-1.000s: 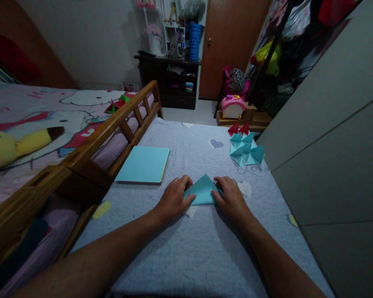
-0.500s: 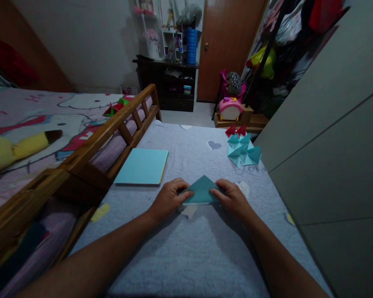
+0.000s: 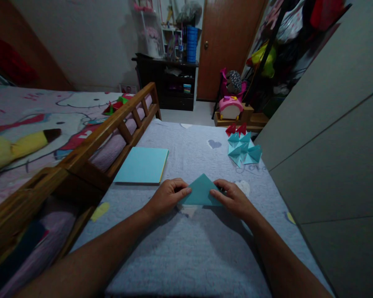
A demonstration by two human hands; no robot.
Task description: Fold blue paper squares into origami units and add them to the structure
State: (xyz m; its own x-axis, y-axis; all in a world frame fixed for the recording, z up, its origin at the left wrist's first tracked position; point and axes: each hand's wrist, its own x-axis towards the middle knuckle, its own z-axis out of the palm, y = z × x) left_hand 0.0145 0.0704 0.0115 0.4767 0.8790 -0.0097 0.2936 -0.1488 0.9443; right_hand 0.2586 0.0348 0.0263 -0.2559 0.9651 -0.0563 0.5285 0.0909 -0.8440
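Observation:
A teal sheet of origami paper, folded to a triangle with its tip pointing away from me, is held just over the bed. My left hand pinches its left side, thumb on top and fingers curled behind. On the right side my right hand grips it the same way, thumb lying on the face. A stack of light blue square paper lies to the left beyond my left hand. Folded light blue paper pieces stand at the far right, with red folded pieces just behind them.
The patterned bedsheet lies under my hands. A wooden bed rail runs along the left, with another bed and a yellow plush toy past it. A pale cabinet borders the right. A pink toy case sits beyond the far edge.
The folded paper has tilted slightly, showing more of its face near the lower edge. My left thumb has slid a little toward the left. Both hands keep their hold.

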